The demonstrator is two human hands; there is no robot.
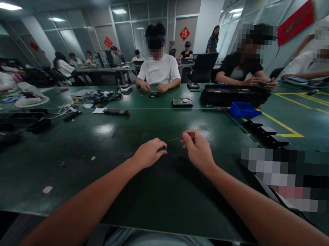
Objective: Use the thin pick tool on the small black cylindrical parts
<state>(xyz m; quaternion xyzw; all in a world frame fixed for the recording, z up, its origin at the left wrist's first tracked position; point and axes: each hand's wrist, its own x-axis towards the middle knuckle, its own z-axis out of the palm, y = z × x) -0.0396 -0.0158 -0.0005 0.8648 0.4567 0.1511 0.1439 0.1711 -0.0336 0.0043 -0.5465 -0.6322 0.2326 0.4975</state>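
Over the green table (149, 192), my left hand (150, 153) is closed around a small dark metallic piece (162, 149), mostly covered by the fingers. My right hand (196, 149) pinches a thin screwdriver (175, 139) with a reddish handle, most of it hidden in the fingers. Its slim shaft points left towards my left hand, with the tip just above and right of the dark piece. Whether the tip touches anything is too small to tell.
Across the table sits a person in a white shirt (159, 69). A circuit-board drive (182, 102), a long black housing (234, 94) and a blue bin (243, 110) lie ahead and right. Black blocks (268, 133) line the right side. A dark cylindrical tool (116, 112) and cables (99, 96) are left.
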